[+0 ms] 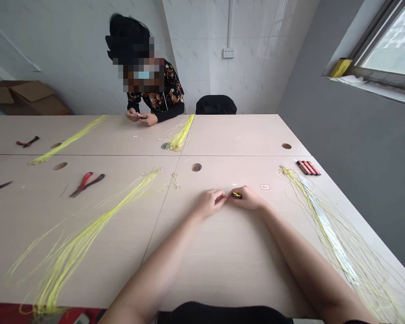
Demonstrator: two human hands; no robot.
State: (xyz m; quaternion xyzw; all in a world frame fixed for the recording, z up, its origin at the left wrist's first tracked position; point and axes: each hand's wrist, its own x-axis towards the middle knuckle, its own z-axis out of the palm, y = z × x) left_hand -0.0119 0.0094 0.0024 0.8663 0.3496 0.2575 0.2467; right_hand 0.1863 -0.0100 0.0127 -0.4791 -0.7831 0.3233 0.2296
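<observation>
Wide pale bench (pixel 222 270), drilled with round holes, strewn with work. Long yellow fibre bundles fanned across it: one at the left (pixel 87 238), one along the right edge (pixel 327 225), two more far off near a seated co-worker (pixel 155 96), whose own hands are busy with something small. Red-handled pliers (pixel 87 182) lying well left, apart from everything in hand; red sticks (pixel 308 167) at the far right, beyond the right bundle.

Mid-bench, both hands meeting fingertip to fingertip. Right hand (pixel 248 199) closed around a small yellow-and-black tool (pixel 236 195), only its tip showing. Left hand (pixel 211 202) curled, fingers pinched close to the tool's end, likely on a strand too fine to make out.

Tool probably light, rigid, smooth-cased; best gripped round the body, thumb on top, as now. Fibre, judging by the bundles, nearly weightless, springy, slick, prone to kinking or snapping under a tight bend; best pinched gently just behind the working end.
</observation>
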